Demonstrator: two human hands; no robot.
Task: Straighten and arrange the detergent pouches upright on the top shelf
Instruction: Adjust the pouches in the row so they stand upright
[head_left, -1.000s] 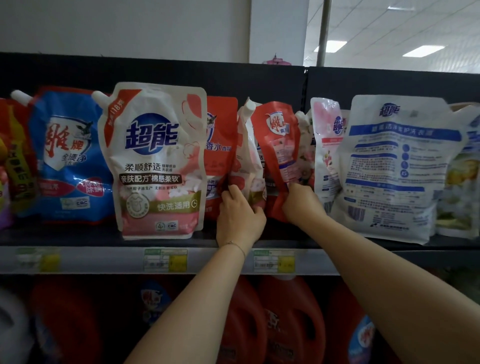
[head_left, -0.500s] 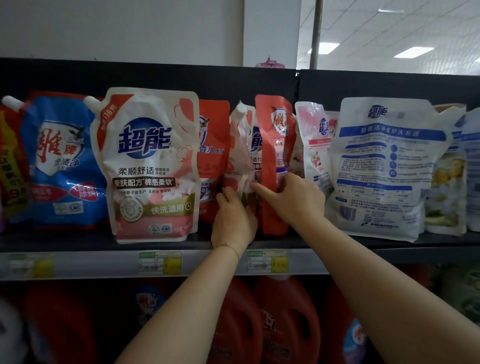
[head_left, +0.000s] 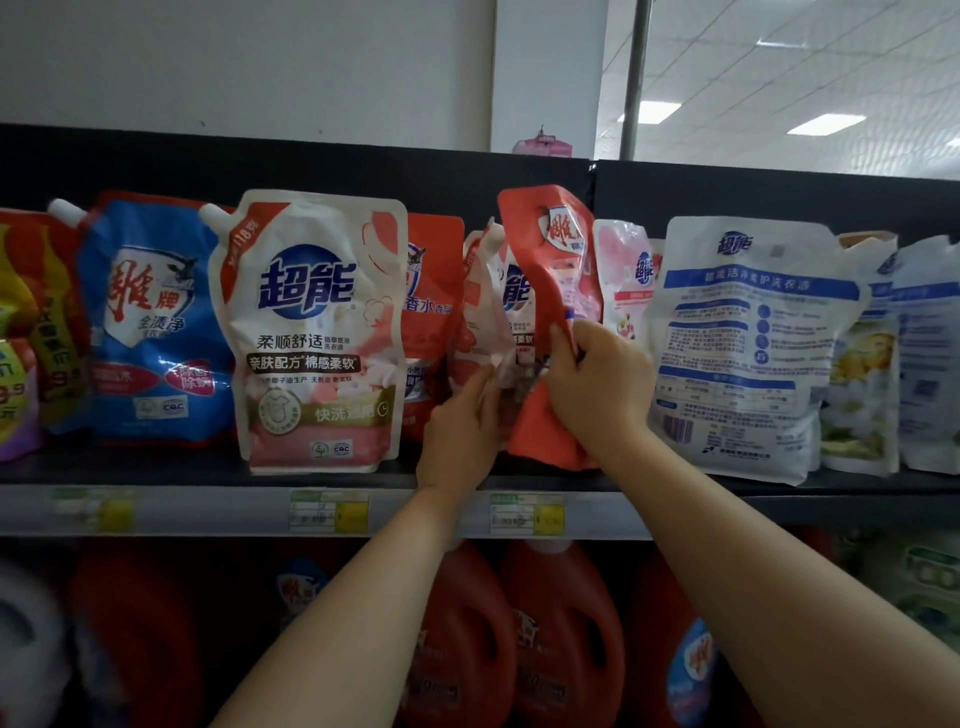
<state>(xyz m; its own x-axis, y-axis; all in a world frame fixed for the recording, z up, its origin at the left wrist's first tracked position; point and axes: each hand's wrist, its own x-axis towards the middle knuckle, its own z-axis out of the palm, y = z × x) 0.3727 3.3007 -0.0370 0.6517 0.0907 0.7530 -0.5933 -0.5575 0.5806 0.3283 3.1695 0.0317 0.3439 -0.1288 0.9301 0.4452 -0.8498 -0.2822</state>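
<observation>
- The red pouch (head_left: 545, 260), creased and twisted, is at the middle of the top shelf (head_left: 208, 512), near its front edge.
- The right hand (head_left: 597, 384) grips its middle, fingers curled round it.
- The left hand (head_left: 460, 436) presses nearly straight fingers against the pink-white pouch (head_left: 483, 322) just beside it.

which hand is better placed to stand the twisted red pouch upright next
Right. The right hand grips the red pouch at its middle, so it can probably turn it upright. The left hand presses flat against the crumpled pink-white pouch beside it, holding that one back.
</observation>
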